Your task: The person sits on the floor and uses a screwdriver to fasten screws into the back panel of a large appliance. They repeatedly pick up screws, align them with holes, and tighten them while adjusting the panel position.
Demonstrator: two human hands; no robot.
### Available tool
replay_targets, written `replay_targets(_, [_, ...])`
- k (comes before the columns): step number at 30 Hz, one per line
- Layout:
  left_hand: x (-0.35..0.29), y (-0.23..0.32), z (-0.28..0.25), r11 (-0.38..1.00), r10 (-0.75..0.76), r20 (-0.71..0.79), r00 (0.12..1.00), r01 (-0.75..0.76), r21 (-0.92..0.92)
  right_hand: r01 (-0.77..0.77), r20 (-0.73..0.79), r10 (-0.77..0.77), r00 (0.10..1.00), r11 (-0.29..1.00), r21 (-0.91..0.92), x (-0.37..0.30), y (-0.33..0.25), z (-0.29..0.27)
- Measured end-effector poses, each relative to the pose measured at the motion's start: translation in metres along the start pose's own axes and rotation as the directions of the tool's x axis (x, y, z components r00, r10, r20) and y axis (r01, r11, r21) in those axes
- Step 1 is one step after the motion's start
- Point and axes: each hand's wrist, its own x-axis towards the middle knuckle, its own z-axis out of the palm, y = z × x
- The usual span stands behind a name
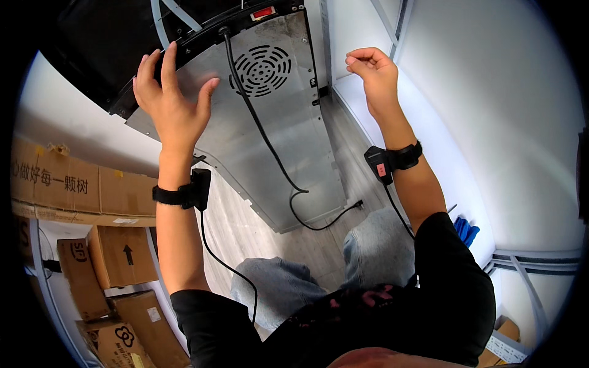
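Observation:
A tall appliance with a bare grey metal panel (264, 150) and a black upper body (92, 55) stands before me. My left hand (173, 107) is open over the panel's upper left, fingers spread near the black edge; whether they touch it, I cannot tell. To the right of the appliance, my right hand (377, 76) is raised with thumb and fingers pinched; anything between them is too small to make out. A round slotted vent (261, 70) and a red rocker switch (263, 13) sit high on the appliance. Its black power cord (251, 116) hangs down, ending in a loose plug (358, 204).
Pale flexible tubes (181, 15) cross the black top. Cardboard boxes (123, 257) fill a rack at left. White panels with a metal frame (392, 37) rise on the right, near a blue bundle (466, 232). Cables trail from the black straps on both my wrists.

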Motion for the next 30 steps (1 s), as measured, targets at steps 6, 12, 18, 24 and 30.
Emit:
replay_targets(6, [-0.001,0.034,-0.009,0.988,-0.047,-0.150,0.988,0.025,-0.150,-0.063,-0.052,0.067,0.996,0.995,0.076,0.003,-0.004,-0.035])
replay_targets(12, [-0.019,0.157,0.003,0.515,-0.030,0.255,0.966,0.234,-0.825,-0.085,-0.114,0.076,0.991,0.994,-0.072,-0.035,-0.027,-0.135])
replay_targets(18, [-0.043,0.270,0.071,0.074,0.494,0.803,0.334,0.904,-0.422,-0.269,-0.514,0.095,0.852,0.923,-0.274,-0.137,-0.082,-0.291])
replay_targets(24, [-0.046,0.380,0.129,-0.083,0.747,0.654,0.120,0.993,-0.088,-0.657,-0.827,0.203,0.524,0.714,-0.241,-0.257,-0.050,-0.396])
replay_targets(30, [-0.073,0.484,0.162,-0.034,0.825,0.565,0.003,0.998,0.045,-0.868,-0.831,0.274,0.483,0.022,-0.497,-0.326,0.018,-0.402])
